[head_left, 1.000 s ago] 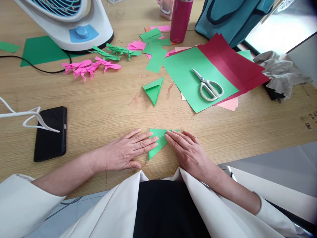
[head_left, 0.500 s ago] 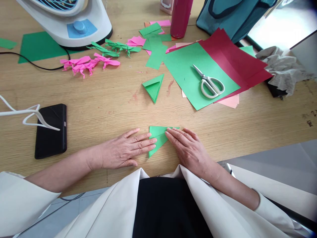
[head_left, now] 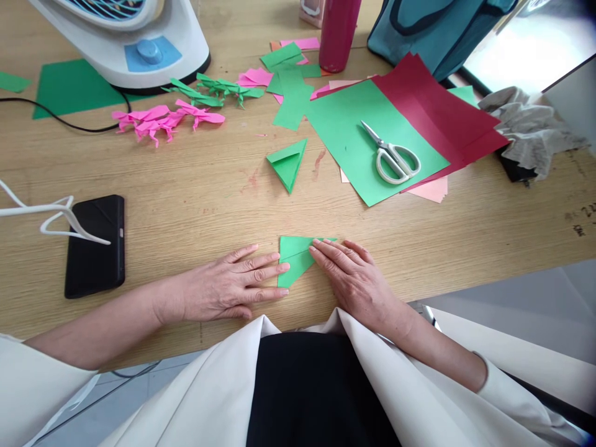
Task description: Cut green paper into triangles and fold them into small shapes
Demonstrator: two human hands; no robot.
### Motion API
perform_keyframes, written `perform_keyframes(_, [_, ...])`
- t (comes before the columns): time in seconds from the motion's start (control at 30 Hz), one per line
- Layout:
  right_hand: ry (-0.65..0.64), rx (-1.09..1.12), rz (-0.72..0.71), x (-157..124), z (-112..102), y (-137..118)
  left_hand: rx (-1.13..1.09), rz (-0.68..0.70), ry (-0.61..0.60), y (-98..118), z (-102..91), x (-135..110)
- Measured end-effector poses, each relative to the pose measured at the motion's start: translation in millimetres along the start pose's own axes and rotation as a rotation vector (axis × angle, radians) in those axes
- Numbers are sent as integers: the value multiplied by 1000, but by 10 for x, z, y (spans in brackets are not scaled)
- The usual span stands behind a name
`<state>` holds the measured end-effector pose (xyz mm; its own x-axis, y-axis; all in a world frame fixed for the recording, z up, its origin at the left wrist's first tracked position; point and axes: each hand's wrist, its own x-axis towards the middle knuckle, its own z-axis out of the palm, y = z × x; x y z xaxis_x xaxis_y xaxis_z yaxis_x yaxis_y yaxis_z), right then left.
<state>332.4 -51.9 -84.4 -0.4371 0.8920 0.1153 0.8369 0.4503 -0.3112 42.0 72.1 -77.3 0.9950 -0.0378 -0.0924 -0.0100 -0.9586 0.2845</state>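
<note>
A folded piece of green paper [head_left: 295,255] with a slanting crease lies flat on the table in front of my body. My left hand [head_left: 222,284] is open, fingers spread, its fingertips resting at the paper's left edge. From the other side my right hand [head_left: 354,277] lies flat with its fingers stretched out, the tips covering the paper's right part. Farther up the table sits another folded green paper triangle [head_left: 288,166], which neither hand touches.
Scissors [head_left: 393,156] rest on a green sheet [head_left: 342,133] over red sheets [head_left: 433,115]. Pink [head_left: 158,122] and green [head_left: 218,90] folded paper figures stand by a white fan [head_left: 161,53]. A black power bank [head_left: 95,261] with a white cable lies left; a red bottle [head_left: 339,37] stands behind.
My left hand has shifted slightly left and down, its fingers spread wider. The paper's pointed lower left corner now looks cut short beside the fingers. My right hand is almost unmoved.
</note>
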Motion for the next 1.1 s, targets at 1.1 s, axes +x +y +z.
perform_keyframes(1.1, [117,-12,34,-33,147,19,163,-648,318,473,75,1043])
